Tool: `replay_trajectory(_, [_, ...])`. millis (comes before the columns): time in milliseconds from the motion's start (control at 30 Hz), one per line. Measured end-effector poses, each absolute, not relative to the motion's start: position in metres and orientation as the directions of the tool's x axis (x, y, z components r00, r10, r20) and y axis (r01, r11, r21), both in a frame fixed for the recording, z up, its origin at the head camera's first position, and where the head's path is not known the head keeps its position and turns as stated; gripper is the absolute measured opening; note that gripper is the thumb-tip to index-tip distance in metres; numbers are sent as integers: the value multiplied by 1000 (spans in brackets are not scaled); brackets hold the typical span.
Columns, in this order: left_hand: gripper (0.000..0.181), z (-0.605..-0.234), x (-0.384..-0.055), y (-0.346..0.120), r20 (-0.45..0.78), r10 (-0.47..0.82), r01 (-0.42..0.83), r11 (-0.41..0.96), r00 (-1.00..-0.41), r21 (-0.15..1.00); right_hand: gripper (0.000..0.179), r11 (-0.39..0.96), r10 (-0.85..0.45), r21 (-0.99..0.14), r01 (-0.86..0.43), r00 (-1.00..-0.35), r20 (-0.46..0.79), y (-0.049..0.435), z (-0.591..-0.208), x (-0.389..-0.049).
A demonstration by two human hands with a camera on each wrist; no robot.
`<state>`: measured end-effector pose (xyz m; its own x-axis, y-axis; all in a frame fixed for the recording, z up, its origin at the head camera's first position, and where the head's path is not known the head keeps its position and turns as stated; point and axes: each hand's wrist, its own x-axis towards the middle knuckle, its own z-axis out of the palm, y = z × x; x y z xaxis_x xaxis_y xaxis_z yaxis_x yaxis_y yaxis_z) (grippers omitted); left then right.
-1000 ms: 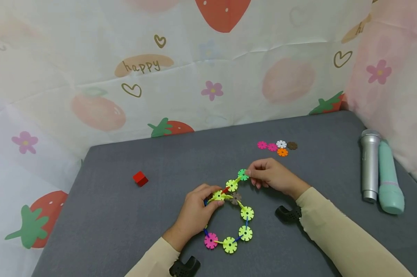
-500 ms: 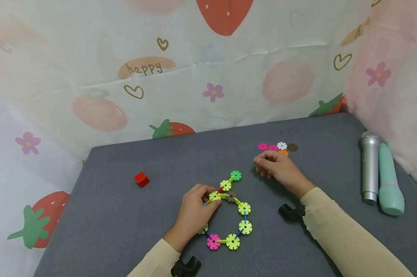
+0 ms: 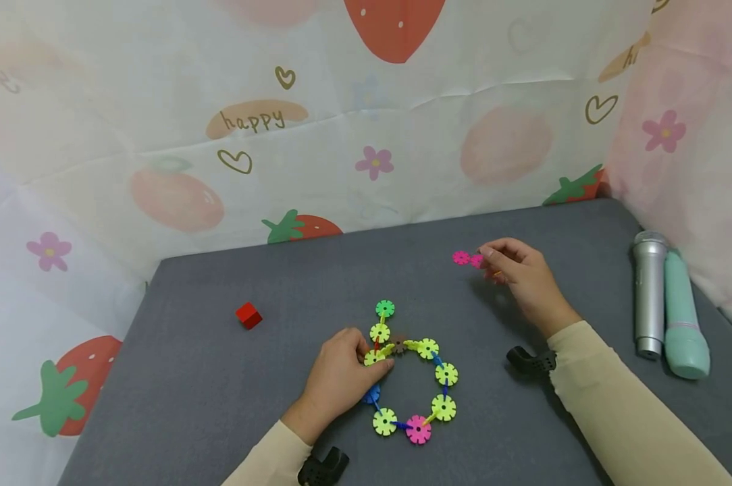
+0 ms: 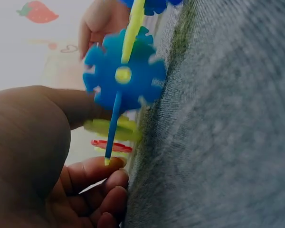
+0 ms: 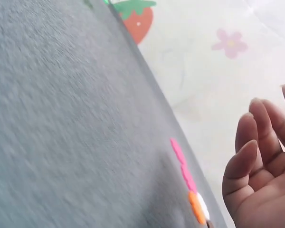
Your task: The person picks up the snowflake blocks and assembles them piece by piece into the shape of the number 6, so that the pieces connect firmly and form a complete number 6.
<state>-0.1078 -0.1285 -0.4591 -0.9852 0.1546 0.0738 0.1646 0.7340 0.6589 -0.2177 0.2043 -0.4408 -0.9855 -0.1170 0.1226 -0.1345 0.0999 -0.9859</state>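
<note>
A ring of interlocking snowflake discs lies on the dark cloth in the head view, mostly yellow with a pink disc (image 3: 419,429) and a brown disc (image 3: 399,344). My left hand (image 3: 338,371) pinches a yellow disc (image 3: 373,358) at its upper left. From there a short stem rises to a green disc (image 3: 385,308). In the left wrist view a blue disc (image 4: 123,78) stands edgewise before the thumb. My right hand (image 3: 527,280) hovers by loose pink discs (image 3: 461,258), fingers loosely bent around nothing. The right wrist view shows an orange disc (image 5: 196,207) and white disc (image 5: 203,205) below it.
A red cube (image 3: 248,315) sits at the left of the table. Along the right edge lie a silver microphone (image 3: 649,297) and a mint green microphone (image 3: 685,317). A printed curtain (image 3: 414,182) hangs behind the table.
My right hand has let go of the green disc and moved right, over the loose discs. The ring has turned in my left hand, so the stem with the green disc swings left to upright.
</note>
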Motion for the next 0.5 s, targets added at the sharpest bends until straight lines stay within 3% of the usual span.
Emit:
replay_trajectory(300, [66,-458,-111,-133,92,110,143,695,-990,705,39,178,11,-972,-151,-988,156,225,-443,-224])
replay_trajectory(400, [56,-461,-114,-136,135,76,151,673,-988,724,42,230,36,-959,-165,-983,178,232,-448,-226])
replay_trajectory(500, [32,-465,-119,-141,175,40,163,608,-984,777,49,330,31,-930,-160,-983,180,239,-456,-228])
